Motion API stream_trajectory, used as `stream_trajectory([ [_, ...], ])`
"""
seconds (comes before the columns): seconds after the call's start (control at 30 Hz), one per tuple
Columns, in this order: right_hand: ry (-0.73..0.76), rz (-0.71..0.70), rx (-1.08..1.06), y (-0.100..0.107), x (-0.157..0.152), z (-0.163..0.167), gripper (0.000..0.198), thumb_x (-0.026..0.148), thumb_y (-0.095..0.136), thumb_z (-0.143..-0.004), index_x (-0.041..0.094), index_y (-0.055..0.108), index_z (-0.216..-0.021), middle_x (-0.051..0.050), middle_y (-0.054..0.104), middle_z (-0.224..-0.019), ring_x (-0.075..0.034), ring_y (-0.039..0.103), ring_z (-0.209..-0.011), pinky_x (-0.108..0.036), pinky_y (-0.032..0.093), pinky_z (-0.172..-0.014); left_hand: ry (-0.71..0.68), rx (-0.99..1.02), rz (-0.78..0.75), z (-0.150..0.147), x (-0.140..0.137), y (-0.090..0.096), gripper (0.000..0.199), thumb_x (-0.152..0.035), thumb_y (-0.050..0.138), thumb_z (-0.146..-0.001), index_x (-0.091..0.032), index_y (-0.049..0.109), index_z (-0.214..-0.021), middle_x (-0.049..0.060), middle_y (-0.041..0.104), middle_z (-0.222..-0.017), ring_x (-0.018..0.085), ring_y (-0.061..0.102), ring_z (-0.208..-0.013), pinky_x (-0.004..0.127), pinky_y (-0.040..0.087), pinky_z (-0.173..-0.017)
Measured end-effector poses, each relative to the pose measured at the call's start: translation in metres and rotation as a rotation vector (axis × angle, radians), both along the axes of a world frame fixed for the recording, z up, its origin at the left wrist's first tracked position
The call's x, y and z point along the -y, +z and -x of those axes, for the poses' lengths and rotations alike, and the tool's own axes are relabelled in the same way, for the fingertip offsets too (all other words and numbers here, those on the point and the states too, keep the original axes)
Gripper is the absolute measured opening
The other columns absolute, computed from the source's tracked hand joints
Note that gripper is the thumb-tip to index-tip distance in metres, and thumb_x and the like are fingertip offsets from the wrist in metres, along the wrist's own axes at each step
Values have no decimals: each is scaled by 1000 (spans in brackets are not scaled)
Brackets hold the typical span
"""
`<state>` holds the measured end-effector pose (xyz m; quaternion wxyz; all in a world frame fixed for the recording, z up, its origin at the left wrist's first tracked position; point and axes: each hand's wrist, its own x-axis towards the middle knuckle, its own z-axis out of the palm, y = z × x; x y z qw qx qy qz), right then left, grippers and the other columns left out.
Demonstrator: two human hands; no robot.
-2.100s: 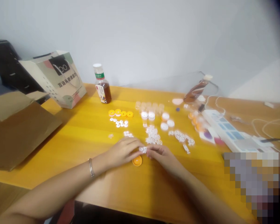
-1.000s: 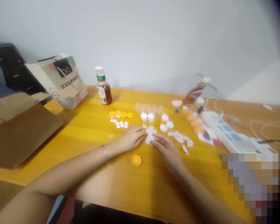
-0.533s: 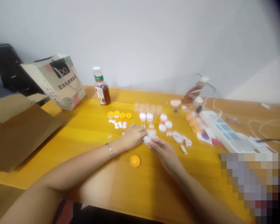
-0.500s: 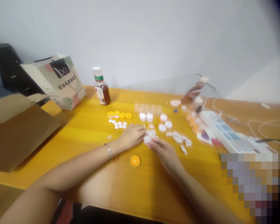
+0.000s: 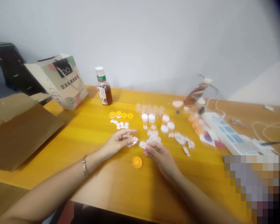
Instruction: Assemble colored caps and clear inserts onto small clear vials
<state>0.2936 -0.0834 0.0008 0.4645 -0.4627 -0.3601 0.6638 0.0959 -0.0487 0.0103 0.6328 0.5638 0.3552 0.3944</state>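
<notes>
My left hand (image 5: 118, 142) pinches a small white perforated plastic piece (image 5: 134, 140) between thumb and fingers, index finger stretched out above it. Close by on the right, my right hand (image 5: 160, 154) holds a similar white perforated piece (image 5: 143, 144) at its fingertips. Just beyond lies a pile of white perforated pieces (image 5: 154, 136). An orange round cup-shaped part (image 5: 137, 162) rests on the table in front of both hands. Small white discs (image 5: 122, 125) and a row of yellow rings (image 5: 124, 115) sit past my left hand. White round parts (image 5: 151, 117) stand farther back.
More white pieces (image 5: 180, 138) are scattered to the right. Clear cups (image 5: 151, 109) line up behind. Two bottles of brown drink, one upright (image 5: 105, 93) and one tilted (image 5: 196, 93), stand near the wall. A cardboard box (image 5: 25, 133), paper bag (image 5: 68, 82) and power strip (image 5: 226, 132) flank the area.
My left hand has drawn back to the left from the pile with a white piece. My right hand now holds its white piece apart from the pile, nearer me.
</notes>
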Motion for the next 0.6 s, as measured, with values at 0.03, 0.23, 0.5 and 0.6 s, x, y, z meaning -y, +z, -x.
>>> stream_trajectory([
  [0.03, 6, 3, 5, -1, 0, 1, 20, 33, 72, -62, 19, 65, -74, 1, 67, -68, -10, 59, -64, -26, 47, -72, -9, -25, -11, 0, 1, 0, 39, -24, 59, -77, -15, 50, -114, 1, 59, -75, 9, 52, -66, 25, 42, -70],
  [0.23, -4, 25, 16, 1, -1, -1, 23, 33, 74, -59, 19, 64, -75, 0, 68, -71, -13, 62, -70, -29, 47, -78, -68, -59, 26, -2, 4, 2, 21, -22, 56, -79, -16, 60, -98, 4, 60, -86, 11, 57, -78, 27, 45, -77],
  [0.5, 26, 35, 11, 0, -2, -3, 22, 32, 74, -59, 19, 65, -74, 0, 69, -69, -12, 62, -66, -27, 48, -74, -5, -46, -51, -5, 8, 0, 22, -20, 65, -72, -14, 54, -90, 2, 62, -76, 10, 60, -69, 24, 47, -69],
  [0.6, 68, 18, 23, 1, -2, -3, 20, 32, 73, -60, 19, 65, -73, 0, 69, -69, -11, 62, -64, -26, 48, -70, 47, -168, -319, -6, 11, 1, 22, -22, 68, -68, -14, 57, -85, 3, 60, -78, 10, 56, -69, 24, 45, -68],
])
